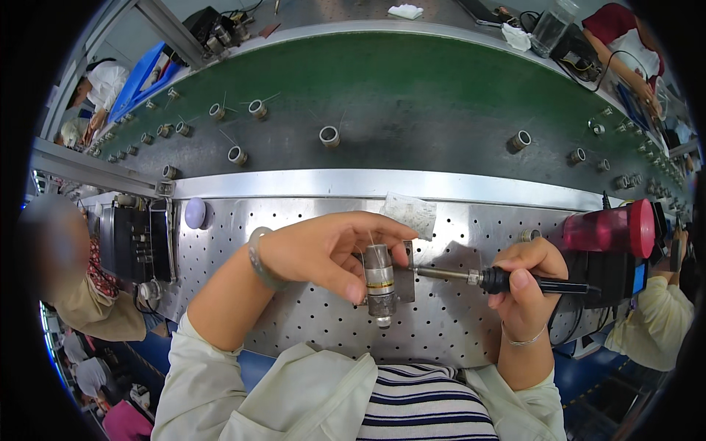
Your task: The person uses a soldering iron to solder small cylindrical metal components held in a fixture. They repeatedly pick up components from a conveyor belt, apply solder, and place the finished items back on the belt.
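A small metal cylinder [380, 278] with a thin gold-coloured band and a rounded lower tip stands over the perforated metal worktop [294, 323]. Thin wires rise from its upper end. My left hand [323, 250] curls around the cylinder, thumb on its left side and fingertips behind its top right. In my right hand [523, 283] is a soldering iron [448, 274], gripped by its black handle. Its metal shaft points left, and the tip ends close to the cylinder's right side; whether they touch I cannot tell. A dark metal plate [406, 287] sits just behind the cylinder.
Beyond the worktop runs a green conveyor belt [412, 95] carrying several small metal cylinders [329, 136]. A crumpled paper [412, 213] lies past my left hand. At right are a red plastic jar [607, 229] and black box [618, 275]; at left, a purple round object [195, 213] and black equipment [129, 239].
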Available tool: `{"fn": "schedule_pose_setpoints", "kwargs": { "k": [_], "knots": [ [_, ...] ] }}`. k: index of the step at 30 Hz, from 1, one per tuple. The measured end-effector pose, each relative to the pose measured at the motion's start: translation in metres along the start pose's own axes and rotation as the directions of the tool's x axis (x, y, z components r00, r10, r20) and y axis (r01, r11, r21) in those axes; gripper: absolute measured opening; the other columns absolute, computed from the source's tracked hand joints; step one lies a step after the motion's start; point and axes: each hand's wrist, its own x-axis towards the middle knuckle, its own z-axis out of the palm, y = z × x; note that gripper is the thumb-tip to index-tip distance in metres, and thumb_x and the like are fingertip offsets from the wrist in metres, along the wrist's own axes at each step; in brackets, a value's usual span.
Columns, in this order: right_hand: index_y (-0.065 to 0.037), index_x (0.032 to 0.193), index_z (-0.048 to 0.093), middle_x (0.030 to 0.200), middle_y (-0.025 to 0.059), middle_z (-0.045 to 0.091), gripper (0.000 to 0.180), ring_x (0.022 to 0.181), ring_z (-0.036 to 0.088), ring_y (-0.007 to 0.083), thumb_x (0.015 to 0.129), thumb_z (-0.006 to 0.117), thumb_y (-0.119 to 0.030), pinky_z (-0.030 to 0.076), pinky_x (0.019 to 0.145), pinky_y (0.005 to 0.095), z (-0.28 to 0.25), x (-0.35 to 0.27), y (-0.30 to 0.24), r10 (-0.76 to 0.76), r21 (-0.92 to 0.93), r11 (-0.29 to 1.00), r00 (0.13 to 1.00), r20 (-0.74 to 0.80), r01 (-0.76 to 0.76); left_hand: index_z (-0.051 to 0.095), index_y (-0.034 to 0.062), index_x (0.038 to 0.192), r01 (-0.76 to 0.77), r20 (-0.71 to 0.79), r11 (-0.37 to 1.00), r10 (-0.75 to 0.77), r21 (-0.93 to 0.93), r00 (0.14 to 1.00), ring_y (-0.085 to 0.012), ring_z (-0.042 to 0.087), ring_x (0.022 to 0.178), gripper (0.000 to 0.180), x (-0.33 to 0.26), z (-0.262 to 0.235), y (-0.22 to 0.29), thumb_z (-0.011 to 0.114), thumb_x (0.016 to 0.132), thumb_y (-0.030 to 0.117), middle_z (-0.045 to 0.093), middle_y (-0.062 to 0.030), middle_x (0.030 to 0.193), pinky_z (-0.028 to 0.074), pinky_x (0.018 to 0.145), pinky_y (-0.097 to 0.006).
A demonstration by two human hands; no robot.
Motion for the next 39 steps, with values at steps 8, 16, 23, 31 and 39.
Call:
{"fn": "schedule_pose_setpoints", "kwargs": {
  "k": [8, 16, 23, 31, 39],
  "knots": [
    [0.004, 0.079, 0.057, 0.064, 0.013, 0.059, 0.016, 0.047, 0.056, 0.0146, 0.075, 0.068, -0.005, 0.045, 0.045, 0.0221, 0.005, -0.003, 0.007, -0.016, 0.051, 0.999, 0.99, 0.14, 0.009, 0.059, -0.0009, 0.11, -0.281, -0.253, 0.96, 0.277, 0.022, 0.927, -0.0218, 0.058, 0.099, 0.044, -0.014, 0.012, -0.022, 0.074, 0.069, -0.001, 0.057, -0.0158, 0.109, 0.049, 0.081, -0.029],
    [0.006, 0.081, 0.058, 0.066, 0.0138, 0.059, 0.018, 0.047, 0.057, 0.0163, 0.074, 0.07, -0.005, 0.045, 0.044, 0.0234, 0.002, -0.002, 0.011, -0.036, 0.047, 0.998, 0.983, 0.18, 0.028, 0.068, 0.0006, 0.082, -0.29, -0.286, 0.945, 0.323, 0.152, 0.902, -0.0252, 0.059, 0.094, 0.019, -0.016, 0.018, -0.014, 0.073, 0.066, -0.008, 0.056, -0.0185, 0.108, 0.048, 0.085, -0.035],
    [0.006, 0.081, 0.057, 0.061, 0.0126, 0.058, 0.017, 0.044, 0.057, 0.0167, 0.075, 0.069, -0.004, 0.045, 0.043, 0.0239, 0.001, 0.0, 0.013, -0.106, 0.036, 0.994, 0.969, 0.222, 0.1, 0.068, 0.0032, 0.076, -0.333, -0.286, 0.928, 0.369, 0.168, 0.884, -0.0253, 0.057, 0.095, 0.016, -0.014, 0.022, -0.019, 0.073, 0.065, -0.008, 0.056, -0.0183, 0.108, 0.045, 0.087, -0.036],
    [0.005, 0.086, 0.056, 0.063, 0.0126, 0.059, 0.02, 0.046, 0.059, 0.0177, 0.075, 0.07, -0.005, 0.046, 0.044, 0.0257, -0.003, 0.001, 0.016, -0.151, 0.037, 0.988, 0.948, 0.282, 0.147, 0.068, 0.0036, 0.074, -0.356, -0.233, 0.923, 0.382, 0.146, 0.894, -0.0262, 0.057, 0.094, 0.015, -0.012, 0.019, -0.021, 0.074, 0.064, -0.007, 0.057, -0.0196, 0.108, 0.045, 0.086, -0.037],
    [0.005, 0.087, 0.057, 0.064, 0.0139, 0.06, 0.02, 0.048, 0.06, 0.0187, 0.074, 0.07, -0.004, 0.047, 0.044, 0.026, -0.004, 0.001, 0.016, -0.144, 0.044, 0.99, 0.944, 0.297, 0.138, 0.07, 0.0027, 0.077, -0.307, -0.253, 0.947, 0.32, 0.092, 0.913, -0.0272, 0.058, 0.094, 0.016, -0.012, 0.018, -0.017, 0.073, 0.064, -0.007, 0.058, -0.0222, 0.108, 0.046, 0.087, -0.038]
  ]
}}
